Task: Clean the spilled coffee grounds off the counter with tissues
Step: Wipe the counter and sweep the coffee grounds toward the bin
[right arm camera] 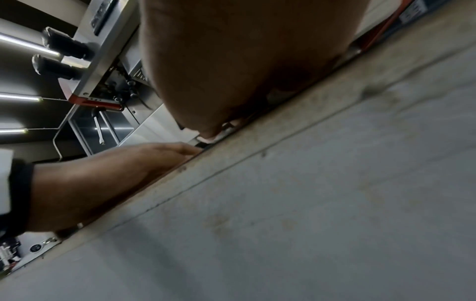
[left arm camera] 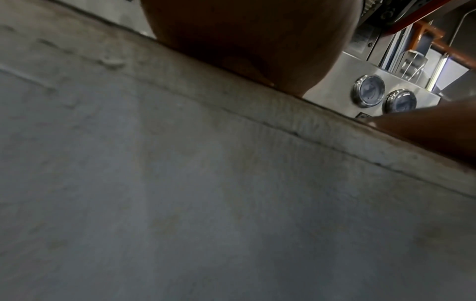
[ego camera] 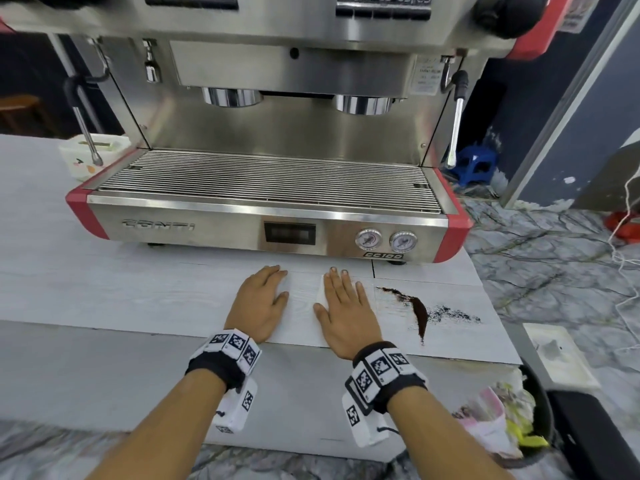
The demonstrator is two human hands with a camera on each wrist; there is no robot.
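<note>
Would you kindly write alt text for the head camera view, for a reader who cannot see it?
Two hands lie flat on a pale counter before a steel espresso machine: the right hand presses a white tissue, the left hand rests bare beside it. Dark coffee grounds lie to the right of the tissue.

Head view bright, even, daylight-like; soft short shadows under the hands; long glare streaks on the machine [ego camera: 277, 216] front edge and steel back panel; brand lettering and display smeared, motion blur overall; wide-angle bending at edges, counter [ego camera: 69, 271] lines curve, top corners stretched. Left wrist view dim, grainy, counter [left arm camera: 180, 203] soft and out of focus; palm [left arm camera: 244, 36] a dark, underexposed mass; gauges [left arm camera: 383, 95] catch light, fairly sharp. Right wrist view also dim and noisy; tube lights [right arm camera: 23, 44] at left blown out; machine tilted, warped by the lens; hand edges blurred.
</note>
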